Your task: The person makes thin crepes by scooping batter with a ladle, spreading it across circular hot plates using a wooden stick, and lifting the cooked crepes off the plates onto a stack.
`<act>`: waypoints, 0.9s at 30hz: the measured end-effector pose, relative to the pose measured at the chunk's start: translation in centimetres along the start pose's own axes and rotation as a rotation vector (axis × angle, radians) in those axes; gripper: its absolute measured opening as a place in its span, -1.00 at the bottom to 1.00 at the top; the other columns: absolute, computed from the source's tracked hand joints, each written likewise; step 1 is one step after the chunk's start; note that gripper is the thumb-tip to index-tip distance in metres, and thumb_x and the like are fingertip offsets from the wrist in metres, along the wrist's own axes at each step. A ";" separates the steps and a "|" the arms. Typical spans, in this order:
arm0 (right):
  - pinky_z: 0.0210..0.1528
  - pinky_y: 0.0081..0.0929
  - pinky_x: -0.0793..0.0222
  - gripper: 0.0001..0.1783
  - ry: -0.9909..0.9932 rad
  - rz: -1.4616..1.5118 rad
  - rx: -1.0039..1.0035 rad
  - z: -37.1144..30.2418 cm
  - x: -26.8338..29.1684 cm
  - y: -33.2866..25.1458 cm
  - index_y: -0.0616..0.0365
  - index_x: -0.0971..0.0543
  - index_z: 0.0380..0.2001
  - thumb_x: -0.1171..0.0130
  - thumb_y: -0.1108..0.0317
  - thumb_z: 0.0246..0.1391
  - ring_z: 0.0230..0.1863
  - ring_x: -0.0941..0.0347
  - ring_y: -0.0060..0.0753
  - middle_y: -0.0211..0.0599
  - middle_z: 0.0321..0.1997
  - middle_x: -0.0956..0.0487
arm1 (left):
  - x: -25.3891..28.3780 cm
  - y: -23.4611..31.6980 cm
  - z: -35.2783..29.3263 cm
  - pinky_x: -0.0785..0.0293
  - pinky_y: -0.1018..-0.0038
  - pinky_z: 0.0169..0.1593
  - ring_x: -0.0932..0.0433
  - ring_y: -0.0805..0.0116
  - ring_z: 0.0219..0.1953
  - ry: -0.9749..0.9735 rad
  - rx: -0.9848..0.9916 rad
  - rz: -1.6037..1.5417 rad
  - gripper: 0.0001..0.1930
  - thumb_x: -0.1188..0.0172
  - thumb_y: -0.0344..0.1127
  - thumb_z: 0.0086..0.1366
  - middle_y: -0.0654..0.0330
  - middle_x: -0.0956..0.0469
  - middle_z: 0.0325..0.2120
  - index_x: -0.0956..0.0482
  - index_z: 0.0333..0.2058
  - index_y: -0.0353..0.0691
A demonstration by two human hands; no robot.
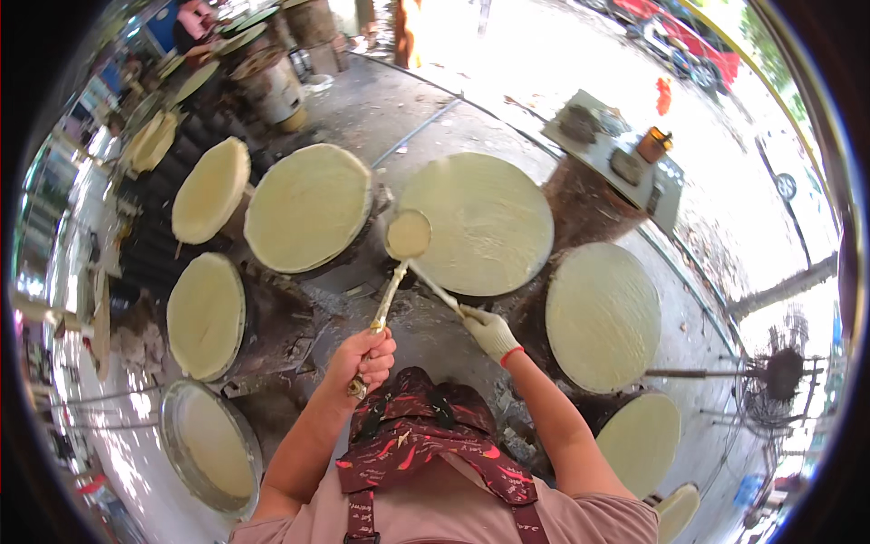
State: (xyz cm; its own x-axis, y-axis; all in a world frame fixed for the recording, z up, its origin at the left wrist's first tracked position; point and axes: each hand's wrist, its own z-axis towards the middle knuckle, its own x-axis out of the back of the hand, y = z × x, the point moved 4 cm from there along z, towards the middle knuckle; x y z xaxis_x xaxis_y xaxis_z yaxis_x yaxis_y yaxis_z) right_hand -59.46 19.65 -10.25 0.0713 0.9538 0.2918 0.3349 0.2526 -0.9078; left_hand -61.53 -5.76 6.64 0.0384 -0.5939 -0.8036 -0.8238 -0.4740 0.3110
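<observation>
My bare left hand (361, 363) is closed round a ladle's pale, wrapped handle. The ladle's round bowl (408, 236) is full of pale batter and hangs over the left edge of a large round griddle (478, 224), which is coated with a pale yellow-green batter sheet. My right hand (490, 334), in a white knit glove with a red cuff, is closed on a thin stick-handled tool (437, 286). That stick slants up to the ladle's neck, where its far end is hidden. Beside the ladle, on the left, stands another coated round griddle (308, 208).
More coated griddles stand round me: left (207, 315), upper left (210, 190), right (603, 317) and lower right (640, 442). A wide metal basin of batter (193, 399) is at lower left. A fan (779, 372) stands far right. A small table (666, 179) holds an orange can. Another person (195, 27) is upper left.
</observation>
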 end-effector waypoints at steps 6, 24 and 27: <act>0.10 -0.61 -0.22 -0.58 -0.114 0.274 -0.248 -1.3 -10.0 -1.5 0.18 -0.49 0.05 -0.04 0.30 0.13 0.01 -0.37 -0.55 -0.26 -0.01 -0.54 | 7.3 2.0 -9.6 -0.08 0.75 -0.77 -0.09 0.72 -0.78 0.083 -0.158 -0.211 -0.87 0.05 -0.37 0.34 0.37 -0.17 -0.64 -0.40 -0.23 -0.31; -0.25 -0.33 -0.37 -0.45 -0.150 -0.253 0.137 19.4 -59.3 -24.2 0.23 -0.59 -0.19 -0.09 -0.07 -0.02 -0.37 -0.53 -0.27 -0.08 -0.39 -0.62 | 36.7 15.4 -40.2 -0.07 0.72 -0.79 -0.10 0.69 -0.79 0.704 -0.738 -0.455 -0.87 0.02 -0.40 0.30 0.39 -0.18 -0.68 -0.27 -0.44 -0.14; -0.27 -0.38 -0.38 -0.48 -0.188 -0.650 0.160 19.1 -61.7 -24.6 0.29 -0.60 -0.24 -0.12 0.02 -0.11 -0.39 -0.52 -0.40 -0.18 -0.41 -0.62 | 38.7 16.1 -42.5 -0.07 0.69 -0.78 -0.11 0.66 -0.77 0.756 -0.829 -0.520 -0.97 0.02 -0.45 0.24 0.36 -0.20 -0.66 -0.32 -0.35 -0.20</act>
State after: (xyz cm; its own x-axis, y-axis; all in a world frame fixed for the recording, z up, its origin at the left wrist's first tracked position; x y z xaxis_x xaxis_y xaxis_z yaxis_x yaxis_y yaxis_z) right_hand -90.08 -42.27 -11.66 -0.2652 0.6092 0.7473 0.1108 0.7892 -0.6040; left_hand -49.26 -64.00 2.11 0.7979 -0.3079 -0.5182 -0.0166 -0.8706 0.4917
